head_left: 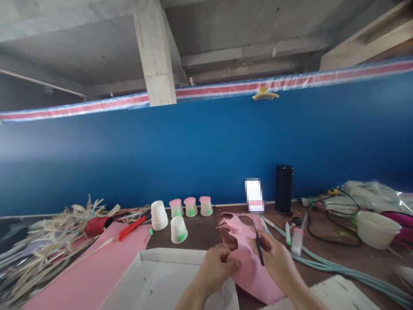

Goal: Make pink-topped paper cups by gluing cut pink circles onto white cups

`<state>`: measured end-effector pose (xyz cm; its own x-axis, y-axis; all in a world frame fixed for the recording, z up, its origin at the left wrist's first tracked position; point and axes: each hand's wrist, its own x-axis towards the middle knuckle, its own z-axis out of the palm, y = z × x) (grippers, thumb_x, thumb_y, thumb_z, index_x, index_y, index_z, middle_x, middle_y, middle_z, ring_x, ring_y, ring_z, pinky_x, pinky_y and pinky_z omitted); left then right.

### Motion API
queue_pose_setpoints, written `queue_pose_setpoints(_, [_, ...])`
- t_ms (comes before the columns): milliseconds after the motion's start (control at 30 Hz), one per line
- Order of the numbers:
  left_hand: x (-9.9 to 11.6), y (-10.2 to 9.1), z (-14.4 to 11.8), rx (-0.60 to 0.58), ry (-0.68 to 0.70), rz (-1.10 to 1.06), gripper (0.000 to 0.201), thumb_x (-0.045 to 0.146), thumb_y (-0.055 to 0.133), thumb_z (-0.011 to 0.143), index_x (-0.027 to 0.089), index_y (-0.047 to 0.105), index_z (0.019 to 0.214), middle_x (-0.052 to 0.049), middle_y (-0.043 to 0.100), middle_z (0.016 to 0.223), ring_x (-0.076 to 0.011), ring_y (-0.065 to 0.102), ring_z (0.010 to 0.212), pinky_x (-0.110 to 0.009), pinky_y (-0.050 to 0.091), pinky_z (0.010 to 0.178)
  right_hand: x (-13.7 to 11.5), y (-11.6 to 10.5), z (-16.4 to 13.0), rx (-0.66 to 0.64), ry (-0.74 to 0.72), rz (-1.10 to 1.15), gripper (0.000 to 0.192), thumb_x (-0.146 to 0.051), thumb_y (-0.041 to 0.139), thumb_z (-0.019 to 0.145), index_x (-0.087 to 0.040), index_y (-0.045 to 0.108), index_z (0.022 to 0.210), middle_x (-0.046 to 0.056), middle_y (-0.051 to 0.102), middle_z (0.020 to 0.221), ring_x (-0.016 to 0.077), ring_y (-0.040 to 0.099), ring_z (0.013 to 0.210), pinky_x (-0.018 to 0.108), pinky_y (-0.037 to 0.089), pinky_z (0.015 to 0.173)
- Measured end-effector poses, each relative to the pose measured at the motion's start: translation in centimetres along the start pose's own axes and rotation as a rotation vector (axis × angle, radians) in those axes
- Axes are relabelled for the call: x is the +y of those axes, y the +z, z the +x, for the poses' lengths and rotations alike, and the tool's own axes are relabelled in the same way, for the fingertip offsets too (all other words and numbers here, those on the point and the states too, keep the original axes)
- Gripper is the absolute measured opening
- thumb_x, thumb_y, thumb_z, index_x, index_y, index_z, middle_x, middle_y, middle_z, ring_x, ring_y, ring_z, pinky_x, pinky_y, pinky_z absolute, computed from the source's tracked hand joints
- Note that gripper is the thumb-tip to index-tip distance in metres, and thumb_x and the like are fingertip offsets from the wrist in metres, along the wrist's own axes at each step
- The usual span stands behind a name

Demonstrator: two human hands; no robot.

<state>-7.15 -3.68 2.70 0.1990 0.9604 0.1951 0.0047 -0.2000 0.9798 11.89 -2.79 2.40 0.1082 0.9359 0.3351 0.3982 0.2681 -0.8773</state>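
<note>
A pink sheet (250,287) with several rounded cut-outs along its far part is in front of me. My left hand (219,265) pinches it at its left side, the thumb lying on the pink surface. My right hand (271,252) is closed around a slim black-handled tool (259,247) with a thin tip that points away from me, over the sheet. The tool's exact kind is unclear. Beyond my left hand stand several small white cups; three have pink tops, one of them this cup (206,207), and another white cup (179,230) stands nearer with a green patch.
A white tray (145,282) lies left of the sheet, beside a larger pink sheet (97,267) and a heap of pale strips (48,249). To the right are a small bottle (297,242), bluish cables (342,270), a black cylinder (284,189) and a white tub (377,232). A blue partition (193,150) stands behind.
</note>
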Motion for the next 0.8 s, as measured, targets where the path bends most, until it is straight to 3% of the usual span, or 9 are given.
queue_pose_setpoints(133, [-0.2, 0.0, 0.2, -0.017, -0.125, 0.009, 0.019, 0.033, 0.075, 0.061, 0.016, 0.068, 0.057, -0.002, 0.057, 0.05, -0.0135, 0.05, 0.047, -0.023, 0.035, 0.048, 0.2, -0.3, 0.4, 0.086, 0.025, 0.061, 0.052, -0.048, 0.064, 0.071, -0.014, 0.063, 0.11, 0.007, 0.072, 0.088, 0.0241, 0.065, 0.08, 0.028, 0.05, 0.07])
queue_pose_setpoints(333, [1.7, 0.4, -0.1, -0.074, -0.084, -0.304, 0.036, 0.042, 0.073, 0.066, 0.012, 0.071, 0.086, -0.01, 0.067, 0.079, -0.0191, 0.061, 0.07, -0.03, 0.049, 0.066, -1.9, -3.0, 0.7, 0.395, 0.084, 0.091, 0.056, -0.051, 0.062, 0.072, -0.016, 0.059, 0.116, 0.007, 0.07, 0.086, 0.0213, 0.067, 0.076, 0.026, 0.049, 0.063])
queue_pose_setpoints(433, [1.4, 0.9, -0.5, -0.126, -0.174, -0.273, 0.038, 0.046, 0.072, 0.065, 0.012, 0.067, 0.081, -0.01, 0.066, 0.071, -0.0183, 0.061, 0.057, -0.028, 0.048, 0.051, -2.6, -3.9, 0.4, 0.542, 0.011, 0.079, 0.056, -0.052, 0.06, 0.074, -0.017, 0.057, 0.118, 0.006, 0.069, 0.087, 0.0197, 0.066, 0.076, 0.023, 0.048, 0.061])
queue_pose_setpoints(500, [0.8, 1.3, -0.7, -0.158, -0.265, -0.19, 0.035, 0.047, 0.072, 0.064, 0.014, 0.061, 0.071, -0.008, 0.063, 0.059, -0.0187, 0.06, 0.048, -0.024, 0.041, 0.039, -2.6, -4.2, 0.2, 0.574, -0.045, -0.007, 0.053, -0.051, 0.06, 0.075, -0.019, 0.058, 0.117, 0.006, 0.069, 0.088, 0.0177, 0.064, 0.074, 0.022, 0.047, 0.062])
queue_pose_setpoints(633, [-0.4, 1.5, -0.9, -0.187, -0.325, 0.019, 0.033, 0.048, 0.069, 0.065, 0.02, 0.051, 0.06, -0.002, 0.052, 0.041, -0.0175, 0.054, 0.037, -0.021, 0.027, 0.03, -2.4, -3.9, -0.1, 0.499, -0.095, -0.104, 0.05, -0.048, 0.06, 0.075, -0.021, 0.058, 0.117, 0.006, 0.07, 0.089, 0.0166, 0.062, 0.07, 0.023, 0.047, 0.066])
queue_pose_setpoints(733, [-0.2, 1.1, -1.0, -0.221, -0.276, 0.12, 0.034, 0.045, 0.07, 0.064, 0.02, 0.049, 0.053, 0.003, 0.044, 0.038, -0.0102, 0.042, 0.032, -0.021, 0.021, 0.032, -1.9, -2.9, 0.0, 0.301, -0.07, 0.02, 0.05, -0.044, 0.064, 0.073, -0.02, 0.057, 0.117, 0.004, 0.07, 0.086, 0.0173, 0.063, 0.072, 0.024, 0.048, 0.068])
queue_pose_setpoints(800, [0.6, 0.6, -1.0, -0.2, -0.226, 0.077, 0.034, 0.042, 0.075, 0.06, 0.018, 0.053, 0.051, 0.004, 0.044, 0.044, -0.0054, 0.036, 0.035, -0.02, 0.019, 0.035, -1.1, -1.6, 0.0, 0.134, 0.002, 0.149, 0.049, -0.041, 0.065, 0.071, -0.018, 0.058, 0.114, 0.003, 0.07, 0.08, 0.0175, 0.063, 0.068, 0.025, 0.048, 0.061])
